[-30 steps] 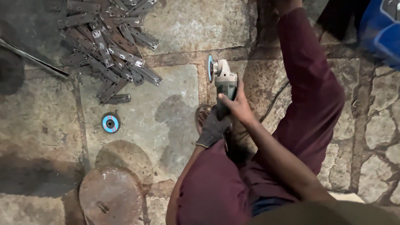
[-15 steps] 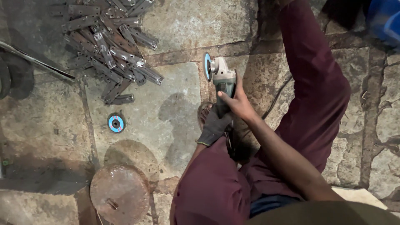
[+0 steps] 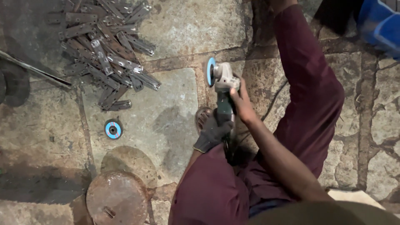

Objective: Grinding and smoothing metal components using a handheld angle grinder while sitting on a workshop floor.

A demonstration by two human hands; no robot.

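I hold an angle grinder (image 3: 223,83) with a blue disc (image 3: 211,71) at its left end, above the stone floor between my knees. My left hand (image 3: 213,131), in a dark glove, grips the rear of the grinder's dark handle. My right hand (image 3: 243,104), bare, wraps the body just behind the pale head. The disc stands on edge and touches nothing. The grinder's cable (image 3: 276,99) trails off to the right.
A pile of several flat metal strips (image 3: 104,54) lies at the upper left. A loose blue disc (image 3: 113,129) rests on a stone slab. A rusty round plate (image 3: 117,198) sits at the bottom left. A foot in a sandal (image 3: 202,118) shows under the grinder. A blue container (image 3: 381,23) is at top right.
The view has shifted a little; the grinder and both hands keep nearly the same pose, with the grinder head slightly nearer the middle of the picture.
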